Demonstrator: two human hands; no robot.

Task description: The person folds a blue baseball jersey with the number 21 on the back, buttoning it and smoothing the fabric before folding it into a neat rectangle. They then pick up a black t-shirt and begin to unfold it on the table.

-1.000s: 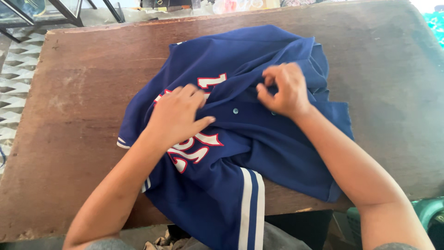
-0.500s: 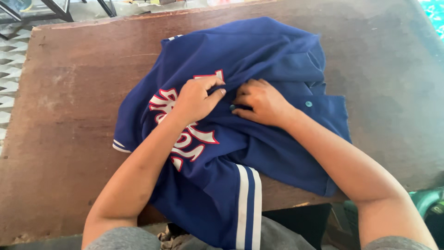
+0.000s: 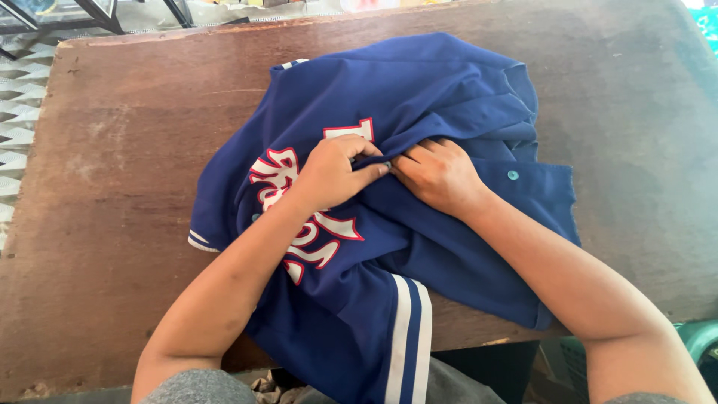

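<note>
Blue button-front jersey (image 3: 419,97) crumpled at centre frame on brown wooden tabletop (image 3: 127,150), lower hem with white stripes hanging over near edge at bottom centre. White-and-red lettering across left-centre of cloth, partly covered by forearm.

Left hand (image 3: 329,172) entering from lower left, forearm angled up and to the right, wrist slightly bent. Grip pressed together: thumb and forefinger pinching a fold of blue cloth along the button strip at mid-frame. Other fingers curled under.

Right hand (image 3: 441,176) entering from lower right, forearm running diagonally up-left across the jersey. Knuckles up, fingers bent and tucked toward the left hand. Grip closed, pinching the facing edge of cloth. Fingertips of both hands touching or nearly so at the same spot; hard to tell whether a button lies between them.

One pale teal button (image 3: 513,175) visible on flat flap just right of the right wrist. Sleeve cuff with white trim (image 3: 200,241) lying flat at left edge of garment.

Patterned grey-and-white floor (image 3: 19,112) along far left of frame. Dark metal frame legs (image 3: 105,15) at upper left. Grey cloth of the person's own clothing at bottom edge.
</note>
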